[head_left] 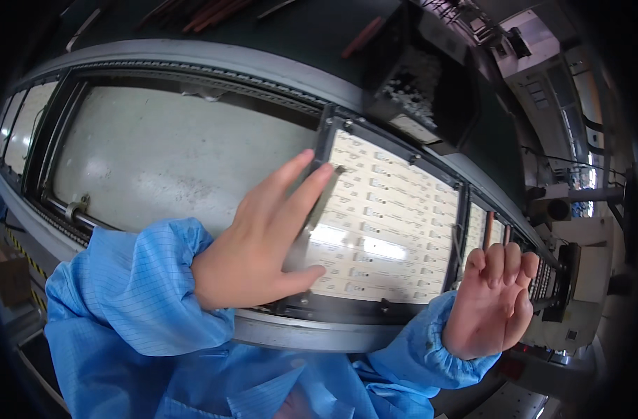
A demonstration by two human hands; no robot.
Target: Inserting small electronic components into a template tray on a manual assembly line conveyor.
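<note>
A flat panel with rows of pale printed strips lies in a dark frame. Light glints off its glossy surface. My left hand is open, its fingers spread over the panel's left edge; index finger and thumb tips reach onto that edge. To the right, my right hand is raised with its palm up. Its fingers are half curled and the visible palm holds nothing. Reddish-brown sticks show just beyond the right fingertips; whether they touch the hand is unclear. Blue sleeves cover both forearms.
The frame sits on a conveyor rail. Left of it lies a bare grey-green plate. Behind stands a black bin of small whitish pieces. More framed panels line the far left. Machinery stands at right.
</note>
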